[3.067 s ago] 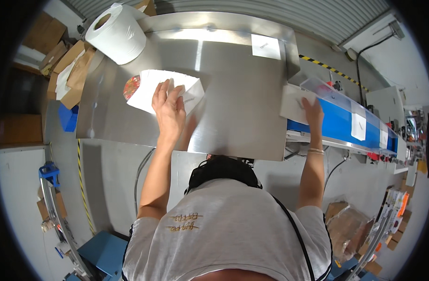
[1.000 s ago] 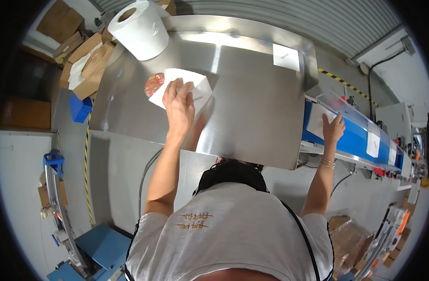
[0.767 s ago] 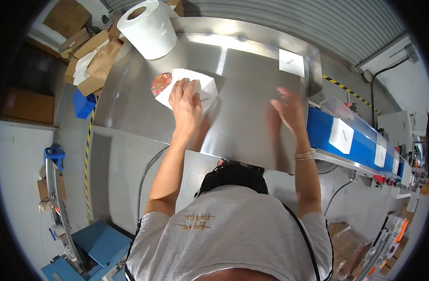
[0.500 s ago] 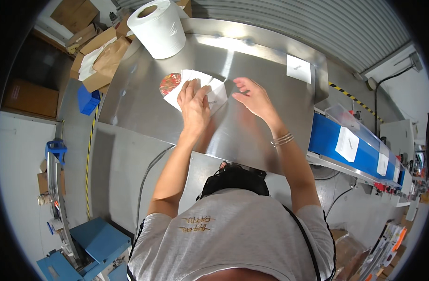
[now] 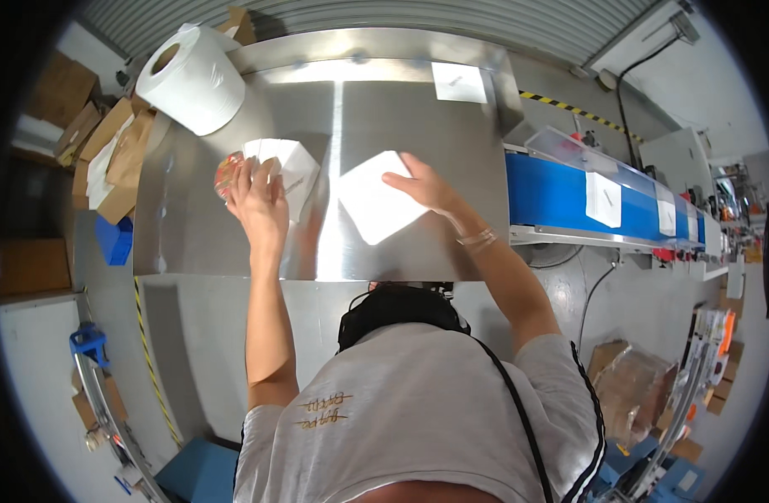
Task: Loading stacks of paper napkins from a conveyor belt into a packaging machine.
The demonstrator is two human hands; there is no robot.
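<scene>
My left hand (image 5: 263,210) lies with bent, spread fingers over the border between a round red patterned piece (image 5: 224,178) and a small fanned stack of white square paper packets (image 5: 299,172). Both rest on the steel table, and the fingers partly cover them. To the right, my right hand (image 5: 424,186) pinches one white square paper packet (image 5: 378,201) by its upper right edge, thumb on top. This packet is tilted over the table and apart from the stack.
A big white roll (image 5: 202,84) stands at the table's far left. Another white square (image 5: 460,82) lies at the far right corner. Beside the table runs a blue conveyor belt (image 5: 548,189) carrying several white squares. Cardboard boxes (image 5: 108,159) are at the left.
My right hand, empty before, now holds a white packet. My left hand has shifted from the middle of the stack toward the round patterned piece. The view has turned rightward.
</scene>
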